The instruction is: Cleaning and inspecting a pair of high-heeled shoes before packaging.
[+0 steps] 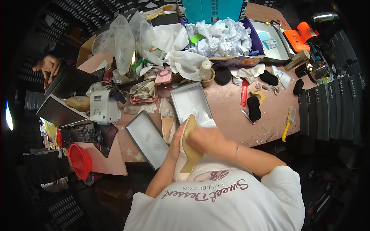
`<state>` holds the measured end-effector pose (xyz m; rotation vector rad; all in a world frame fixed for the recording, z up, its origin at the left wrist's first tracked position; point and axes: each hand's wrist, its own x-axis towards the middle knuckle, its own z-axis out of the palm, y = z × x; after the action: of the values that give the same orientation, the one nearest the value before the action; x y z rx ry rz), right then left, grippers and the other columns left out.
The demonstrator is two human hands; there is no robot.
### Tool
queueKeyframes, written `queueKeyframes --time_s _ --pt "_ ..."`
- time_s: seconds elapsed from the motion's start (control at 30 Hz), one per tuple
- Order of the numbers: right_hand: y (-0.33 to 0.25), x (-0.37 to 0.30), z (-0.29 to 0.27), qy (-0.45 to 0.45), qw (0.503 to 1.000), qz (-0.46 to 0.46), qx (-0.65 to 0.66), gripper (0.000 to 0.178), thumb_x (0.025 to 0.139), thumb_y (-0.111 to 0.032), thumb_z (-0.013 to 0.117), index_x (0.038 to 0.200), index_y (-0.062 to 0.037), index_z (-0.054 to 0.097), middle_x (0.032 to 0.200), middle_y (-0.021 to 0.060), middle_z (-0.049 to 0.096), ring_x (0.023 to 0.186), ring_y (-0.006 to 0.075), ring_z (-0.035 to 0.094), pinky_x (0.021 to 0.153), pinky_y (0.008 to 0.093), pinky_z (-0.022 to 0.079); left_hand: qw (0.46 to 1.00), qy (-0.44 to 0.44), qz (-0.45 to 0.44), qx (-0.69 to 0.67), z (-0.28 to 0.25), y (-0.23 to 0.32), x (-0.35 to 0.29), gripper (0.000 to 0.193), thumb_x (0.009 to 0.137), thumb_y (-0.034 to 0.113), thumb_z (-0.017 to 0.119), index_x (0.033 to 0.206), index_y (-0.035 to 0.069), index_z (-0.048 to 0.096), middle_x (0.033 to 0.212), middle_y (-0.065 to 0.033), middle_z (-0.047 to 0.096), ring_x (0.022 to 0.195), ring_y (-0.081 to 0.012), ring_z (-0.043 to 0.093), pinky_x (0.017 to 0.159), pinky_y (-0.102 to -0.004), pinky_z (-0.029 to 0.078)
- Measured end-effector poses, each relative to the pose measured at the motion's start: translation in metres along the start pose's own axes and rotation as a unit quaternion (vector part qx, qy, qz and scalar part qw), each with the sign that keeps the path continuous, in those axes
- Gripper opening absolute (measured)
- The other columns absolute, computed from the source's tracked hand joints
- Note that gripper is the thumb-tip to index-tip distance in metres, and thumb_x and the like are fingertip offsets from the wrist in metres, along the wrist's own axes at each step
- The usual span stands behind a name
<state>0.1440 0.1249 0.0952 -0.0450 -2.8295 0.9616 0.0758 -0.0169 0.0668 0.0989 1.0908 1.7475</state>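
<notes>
A cream pointed-toe flat shoe point(185, 154) is turned sole-up against the person's chest, its smooth tan sole tapering to a narrow tip. The left hand point(176, 139) cups its side while the right hand point(206, 139) is closed over the sole near the toe. Its glossy mate point(167, 121) lies on the pink worktop point(231, 111) between a grey box lid point(148, 139) and an open shoebox point(189, 99) lined with crinkled white tissue.

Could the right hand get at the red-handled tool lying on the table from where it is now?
Probably yes, once freed. The right hand rests on the sole of the cream shoe, and the table between it and the red-handled tool looks bare, with only black pads beside the tool.
</notes>
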Motion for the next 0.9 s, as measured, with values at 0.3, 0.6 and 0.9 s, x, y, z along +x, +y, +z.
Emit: queueKeyframes --time_s 0.3,0.6,0.9 --pt "-0.026 -0.085 -0.004 0.011 0.983 -0.163 0.080 0.010 0.082 -0.015 0.062 0.084 -0.0089 0.054 0.069 0.0074 0.054 0.058 0.0256 0.061 0.047 0.0372 0.048 0.999 -0.008 -0.049 0.003 0.009 0.000 -0.001 0.067 0.100 0.051 0.031 0.148 0.005 0.033 0.114 -0.0154 0.062 0.099 -0.0201 0.062 0.085 -0.0313 0.051" --pt "0.009 -0.028 0.002 0.035 0.999 -0.036 0.021 0.017 0.085 -0.017 0.059 0.092 -0.0043 0.052 0.074 0.0116 0.061 0.059 0.0273 0.065 0.045 0.0387 0.050 0.993 -0.090 -0.076 -0.008 -0.010 -0.008 0.006 0.067 0.100 0.054 0.029 0.146 0.005 0.035 0.108 -0.0126 0.062 0.092 -0.0170 0.062 0.082 -0.0283 0.050" --pt "-0.014 0.004 0.000 0.076 0.996 -0.029 0.020 0.013 0.084 -0.018 0.059 0.085 -0.0075 0.051 0.078 0.0110 0.061 0.062 0.0299 0.064 0.053 0.0401 0.052 0.992 0.099 0.000 -0.078 -0.020 -0.029 -0.002 0.067 0.103 0.055 0.025 0.145 0.004 0.035 0.119 -0.0124 0.061 0.109 -0.0204 0.060 0.094 -0.0331 0.049"
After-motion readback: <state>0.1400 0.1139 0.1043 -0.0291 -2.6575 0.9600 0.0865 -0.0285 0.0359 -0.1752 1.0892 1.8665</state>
